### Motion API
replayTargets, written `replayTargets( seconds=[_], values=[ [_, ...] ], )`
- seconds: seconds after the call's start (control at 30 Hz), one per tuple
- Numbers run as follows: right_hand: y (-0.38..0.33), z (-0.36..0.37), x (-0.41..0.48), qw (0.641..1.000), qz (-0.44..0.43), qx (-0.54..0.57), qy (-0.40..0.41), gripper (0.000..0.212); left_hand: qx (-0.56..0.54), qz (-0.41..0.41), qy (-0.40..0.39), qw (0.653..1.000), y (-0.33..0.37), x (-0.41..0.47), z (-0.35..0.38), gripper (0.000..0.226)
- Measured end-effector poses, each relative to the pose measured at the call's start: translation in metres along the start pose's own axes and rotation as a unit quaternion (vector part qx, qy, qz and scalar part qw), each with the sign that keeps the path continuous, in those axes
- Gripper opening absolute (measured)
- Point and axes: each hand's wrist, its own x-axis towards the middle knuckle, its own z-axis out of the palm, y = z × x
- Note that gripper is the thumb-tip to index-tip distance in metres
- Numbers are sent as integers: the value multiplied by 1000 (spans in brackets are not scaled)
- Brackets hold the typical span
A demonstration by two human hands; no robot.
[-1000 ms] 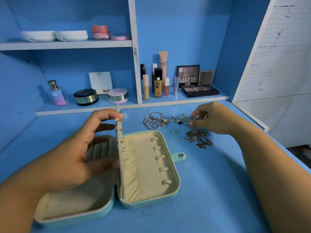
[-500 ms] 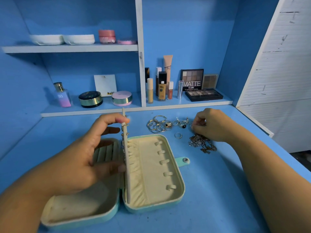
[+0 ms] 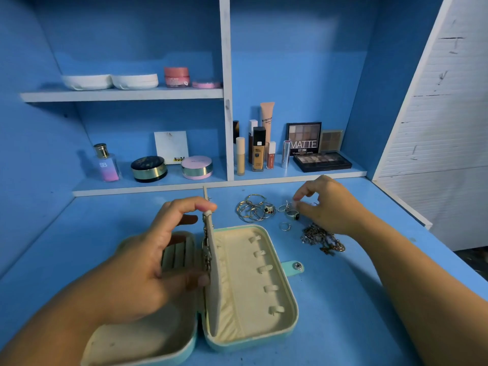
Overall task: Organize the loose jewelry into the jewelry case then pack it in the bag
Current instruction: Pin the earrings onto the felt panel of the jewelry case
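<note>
While the jewelry case (image 3: 286, 262) lies open on the desk (image 3: 343, 313), its long axis running away from the person toward the shelf (image 3: 158, 190), the left hand (image 3: 148, 265) holds its middle flap (image 3: 215, 273) upright between forefinger and thumb. The right hand (image 3: 330, 204), fingers curled, pinches one of the loose rings (image 3: 253, 211) just beyond the case, beside the tangled chains (image 3: 320, 240).

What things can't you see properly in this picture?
Head view:
- The ring slots in the jewelry case: mostly covered by the left hand, which holds the divider flap upright.
- Whether the right hand pinches a ring: its fingertips hide it, too small.
- The chain pile: too tangled to count.
- The case's near left corner: cut off by the bottom edge.
- The bag: not in view.
</note>
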Motion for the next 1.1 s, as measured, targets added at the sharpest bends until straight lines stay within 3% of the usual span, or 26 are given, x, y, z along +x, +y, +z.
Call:
replayTargets(
  seconds=[0.17, 0.33, 0.87, 1.0, 1.1],
  values=[
    [15, -14, 35, 997, 74, 14, 30, 10, 48, 30, 14, 998, 3, 2, 3, 80],
    [43, -19, 84, 987, 131, -53, 83, 24, 84, 52, 25, 995, 3, 0, 4, 82],
    [55, -8, 135, 978, 126, -167, 26, 25, 83, 64, 31, 994, 2, 1, 4, 81],
    [17, -7, 107, 991, 57, -106, 50, 22, 83, 58, 25, 995, 1, 2, 3, 83],
    [-32, -8, 66, 999, -31, 1, 18, 14, 46, 48, 15, 998, 0, 2, 2, 80]
  ],
)
